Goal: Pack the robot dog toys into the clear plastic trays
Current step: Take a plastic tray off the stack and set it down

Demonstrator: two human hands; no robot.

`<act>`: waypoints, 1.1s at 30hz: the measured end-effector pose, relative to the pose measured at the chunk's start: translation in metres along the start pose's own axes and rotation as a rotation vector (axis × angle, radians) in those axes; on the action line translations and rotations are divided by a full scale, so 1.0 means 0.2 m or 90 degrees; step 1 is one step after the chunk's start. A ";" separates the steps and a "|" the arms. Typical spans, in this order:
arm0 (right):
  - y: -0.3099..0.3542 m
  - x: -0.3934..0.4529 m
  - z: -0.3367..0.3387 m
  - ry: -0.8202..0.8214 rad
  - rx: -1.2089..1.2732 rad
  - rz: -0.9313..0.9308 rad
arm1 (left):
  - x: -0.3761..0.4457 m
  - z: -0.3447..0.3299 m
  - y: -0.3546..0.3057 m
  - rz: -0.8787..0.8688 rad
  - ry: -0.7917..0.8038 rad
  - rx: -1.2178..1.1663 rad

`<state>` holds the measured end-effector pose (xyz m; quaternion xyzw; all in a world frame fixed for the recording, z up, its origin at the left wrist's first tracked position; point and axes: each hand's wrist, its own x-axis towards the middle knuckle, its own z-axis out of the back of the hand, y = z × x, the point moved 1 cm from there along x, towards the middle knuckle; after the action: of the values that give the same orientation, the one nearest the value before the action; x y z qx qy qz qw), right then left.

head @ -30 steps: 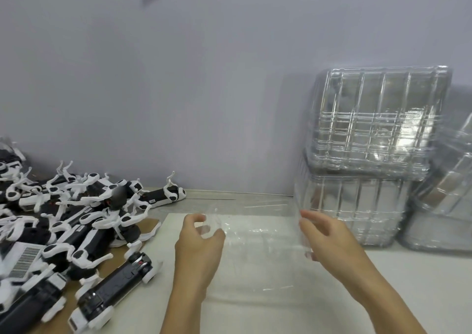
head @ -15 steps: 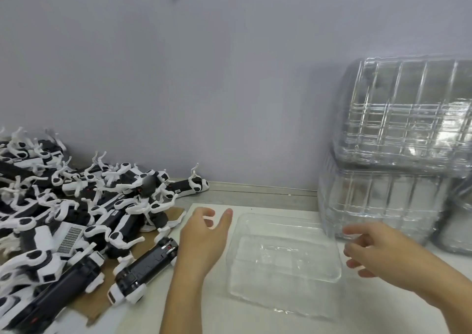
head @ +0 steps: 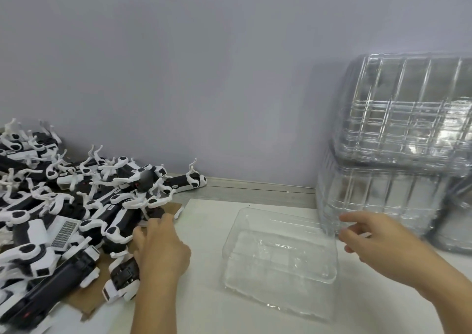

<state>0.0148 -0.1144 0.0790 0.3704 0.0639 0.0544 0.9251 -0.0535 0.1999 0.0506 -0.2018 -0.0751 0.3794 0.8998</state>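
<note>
A single clear plastic tray [head: 231, 234] lies on a white sheet in front of me, with nothing in it. To its left is a heap of several black-and-white robot dog toys [head: 76, 206]. My left hand [head: 161, 246] reaches into the heap's near edge, palm down over the end of one robot dog toy [head: 122, 278], fingers stretched forward; its underside is hidden. My right hand [head: 375, 239] hovers by the tray's far right corner, fingers loosely spread, holding nothing.
Two tall stacks of clear trays [head: 403, 134] stand against the wall at the right, with another stack [head: 457, 226] at the frame edge. Brown cardboard [head: 86, 301] lies under the toys. A grey wall closes off the back.
My left hand has moved left from beside the tray onto the toy at the heap's edge. The right hand stays near the tray's right side. The view has shifted slightly.
</note>
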 end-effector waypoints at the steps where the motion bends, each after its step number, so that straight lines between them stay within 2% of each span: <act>1: 0.00 0.00 0.00 -0.001 -0.002 0.003 | 0.00 -0.01 0.01 -0.009 -0.030 -0.007; 6: 0.01 0.00 -0.01 -0.007 0.000 0.026 | -0.03 0.02 -0.04 0.045 -0.170 -0.206; 12: 0.02 0.00 -0.01 -0.027 0.008 0.040 | -0.05 0.03 -0.09 0.004 -0.223 -0.247; 16: 0.05 -0.01 0.00 -0.098 0.030 0.087 | -0.06 0.12 -0.12 -0.031 -0.297 -0.302; 18: 0.09 -0.01 -0.01 -0.129 0.084 0.128 | -0.08 0.18 -0.15 -0.096 -0.320 -0.349; 20: 0.15 -0.02 -0.05 -0.116 0.171 0.147 | -0.12 0.25 -0.22 -0.175 -0.338 -0.407; 23: 0.26 -0.06 -0.15 -0.006 0.348 0.103 | -0.21 0.31 -0.33 -0.317 -0.392 -0.496; 27: 0.35 -0.11 -0.20 0.196 0.565 0.006 | -0.32 0.25 -0.47 -0.509 -0.425 -0.561; 30: 0.36 -0.11 -0.20 0.297 0.735 -0.027 | -0.39 0.16 -0.56 -0.662 -0.375 -0.559; 33: 0.33 -0.10 -0.17 0.286 0.858 -0.003 | -0.46 0.08 -0.65 -0.728 -0.214 -0.577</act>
<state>-0.0132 -0.0463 0.1023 0.8416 0.2739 0.0763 0.4591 -0.0378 0.0584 0.1210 -0.4216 -0.4536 -0.1897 0.7619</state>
